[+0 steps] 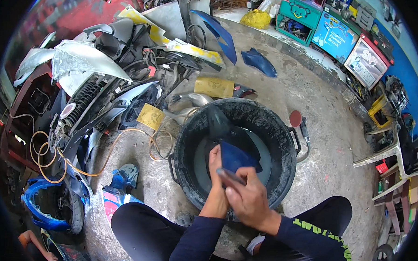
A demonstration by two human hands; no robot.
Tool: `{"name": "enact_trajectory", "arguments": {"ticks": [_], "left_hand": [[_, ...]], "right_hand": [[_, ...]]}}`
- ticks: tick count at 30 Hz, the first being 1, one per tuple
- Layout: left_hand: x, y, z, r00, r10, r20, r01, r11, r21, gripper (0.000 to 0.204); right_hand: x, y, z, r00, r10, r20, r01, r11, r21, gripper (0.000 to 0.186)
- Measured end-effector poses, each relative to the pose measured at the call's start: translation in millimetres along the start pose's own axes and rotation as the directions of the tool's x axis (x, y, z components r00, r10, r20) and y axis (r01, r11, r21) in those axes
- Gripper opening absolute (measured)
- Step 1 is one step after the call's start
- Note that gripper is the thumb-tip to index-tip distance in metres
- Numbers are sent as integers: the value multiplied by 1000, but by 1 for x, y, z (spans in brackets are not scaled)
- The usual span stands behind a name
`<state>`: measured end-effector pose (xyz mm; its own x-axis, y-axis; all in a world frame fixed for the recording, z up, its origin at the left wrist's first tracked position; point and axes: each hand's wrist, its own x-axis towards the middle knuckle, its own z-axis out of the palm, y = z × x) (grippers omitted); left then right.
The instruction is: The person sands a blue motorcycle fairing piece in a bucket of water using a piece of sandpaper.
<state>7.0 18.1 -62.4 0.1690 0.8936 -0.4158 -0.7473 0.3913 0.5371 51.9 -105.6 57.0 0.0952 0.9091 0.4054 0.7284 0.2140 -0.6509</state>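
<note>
A dark blue plastic body panel [238, 156] is held over a large black tub [285, 174] between my knees. My left hand [215, 177] is closed on the panel's near left edge. Close beside it, my right hand [250, 194] grips a flat brownish-grey piece [229, 177] whose kind I cannot make out; it lies over the panel's near end in this view. Cloudy water [200, 163] covers the tub's bottom. A dark curved part [218, 123] leans against the tub's far inner wall.
Two yellow printed sheets, one nearer [150, 116] and one farther [214, 87], lie beyond the tub. A tool with a round red pad [295, 119] is right of it. Motorcycle parts [91, 98] and an orange hose [105, 163] crowd the left. Another person's hand [50, 258] shows lower left.
</note>
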Motion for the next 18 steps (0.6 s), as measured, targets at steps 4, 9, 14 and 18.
{"name": "enact_trajectory", "arguments": {"ticks": [4, 9, 14, 18], "left_hand": [[-15, 15, 17, 1000, 10, 10, -11, 999, 32, 21], [-13, 12, 15, 1000, -6, 23, 7, 999, -31, 21], [-1, 0, 3, 999, -44, 14, 44, 999, -1, 25], [-2, -1, 3, 998, -11, 54, 12, 1000, -19, 27]], "right_hand": [[-8, 0, 2, 995, -98, -22, 100, 991, 84, 39], [-10, -5, 3, 1000, -10, -20, 11, 998, 57, 40], [9, 4, 0, 999, 14, -39, -13, 999, 36, 39], [-10, 2, 2, 998, -55, -12, 55, 998, 23, 39]]}}
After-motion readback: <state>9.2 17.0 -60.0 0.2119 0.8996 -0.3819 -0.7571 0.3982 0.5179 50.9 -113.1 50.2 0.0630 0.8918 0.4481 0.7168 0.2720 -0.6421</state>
